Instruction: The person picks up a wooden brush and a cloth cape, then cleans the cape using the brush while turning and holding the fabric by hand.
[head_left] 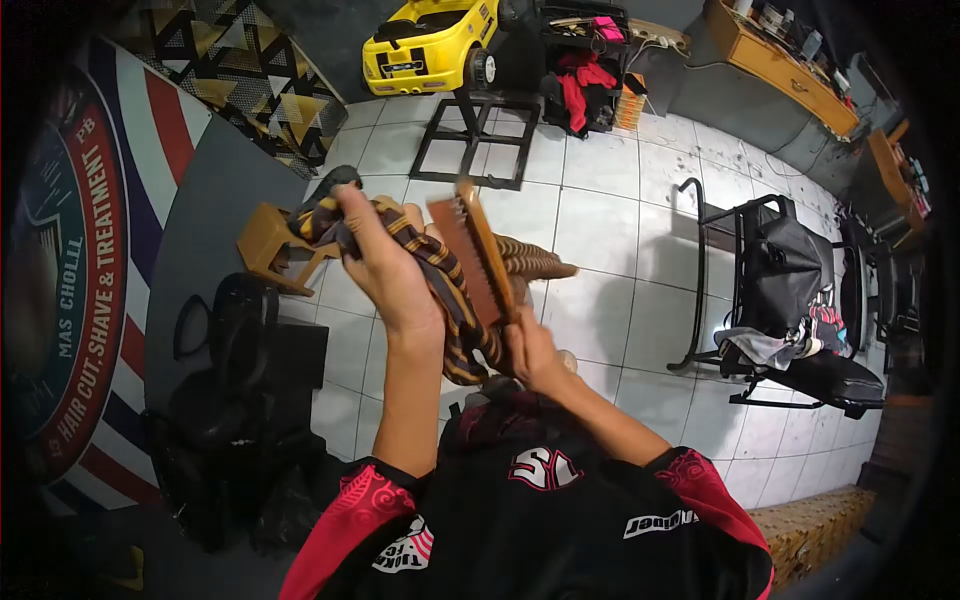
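In front of my chest, over a white tiled floor (604,312), I hold two things close together; my left hand (385,270), thumb uppermost, is clasped on a striped cloth (440,268) in brown, black and yellow, its fingers partly hidden by the folds; my right hand (532,352) is closed around the lower end of a flat wooden piece (480,255), which stands tilted, upper end leaning left, with a row of teeth or bristles along it, too blurred to tell which. The cloth runs down from my left hand beside the wooden piece, its loose lower end hanging near my right fingers; beyond the wood a ribbed brown length (535,260) points right, and I cannot tell what it belongs to.

The toothed row lies very near the folds, so I judge that it could snag a thread and drag the cloth askew if the two were pulled apart roughly; because I grip the wood at one end only, a knock on its upper end could twist it out of my fingers; nothing stands beneath to catch it, so a drop would probably mean hard tile and perhaps a chipped edge; the bunched cloth, gripped mostly at its upper part, could slide if my left hand loosened, and its hanging end could get pinched under my right fingers.
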